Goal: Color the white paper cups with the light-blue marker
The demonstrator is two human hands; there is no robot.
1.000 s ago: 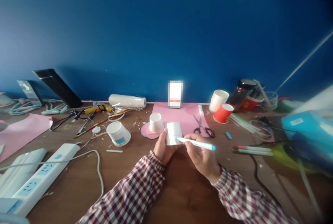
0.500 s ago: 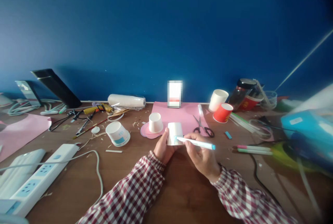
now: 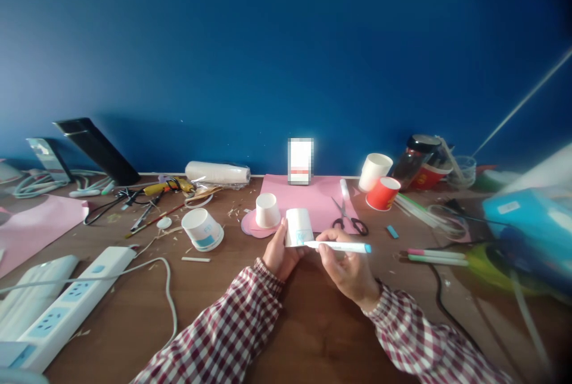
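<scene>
A white paper cup (image 3: 297,221), upside down, is gripped by my left hand (image 3: 277,258), thumb along its left side and fingers underneath. Light blue lines mark the lower part of its side. My right hand (image 3: 346,268) pinches a white marker pen with a blue end (image 3: 344,246), its tip at the blue lines near the cup's rim. Just left of them another upturned white cup (image 3: 267,210) stands on pink paper rounds (image 3: 250,226). Farther left is a white cup with a blue drawing (image 3: 201,229).
Black-handled scissors (image 3: 351,223) lie on pink paper (image 3: 295,196) behind my hands. A red cup (image 3: 383,193) and a white cup (image 3: 375,171) stand right of it. Two markers (image 3: 435,256) lie farther right. A power strip (image 3: 71,300) with a cable occupies the left, near a black box (image 3: 98,152).
More blue lines show on the cup. The cup has shifted slightly left, and the pen now lies more level with its tip slightly lower.
</scene>
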